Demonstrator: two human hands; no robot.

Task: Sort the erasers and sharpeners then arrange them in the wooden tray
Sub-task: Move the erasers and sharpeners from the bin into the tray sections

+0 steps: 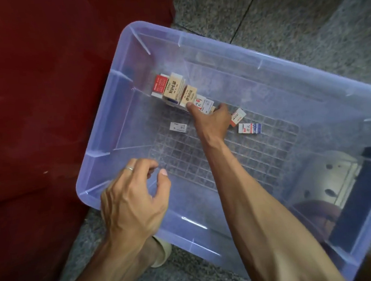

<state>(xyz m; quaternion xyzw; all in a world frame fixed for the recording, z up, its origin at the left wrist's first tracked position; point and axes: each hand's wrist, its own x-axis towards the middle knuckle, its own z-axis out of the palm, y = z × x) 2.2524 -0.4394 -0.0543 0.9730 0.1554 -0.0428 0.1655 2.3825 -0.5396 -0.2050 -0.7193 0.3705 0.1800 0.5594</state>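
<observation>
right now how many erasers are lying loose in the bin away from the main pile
3: a white one left of the right hand, a red-and-white one just right of it, a blue-and-white one beyond. The hand may hide more.

Speckled grey stone floor (281,17). Clear blue plastic bin (317,196) sits on it. Dark red cloth (31,86) lies beside it.

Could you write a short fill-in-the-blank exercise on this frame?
1. The erasers lie inside a clear ____ bin.
2. The ____ hand reaches into the eraser pile.
3. The left hand wears a ____ on one finger.

Missing words: plastic; right; ring
</observation>
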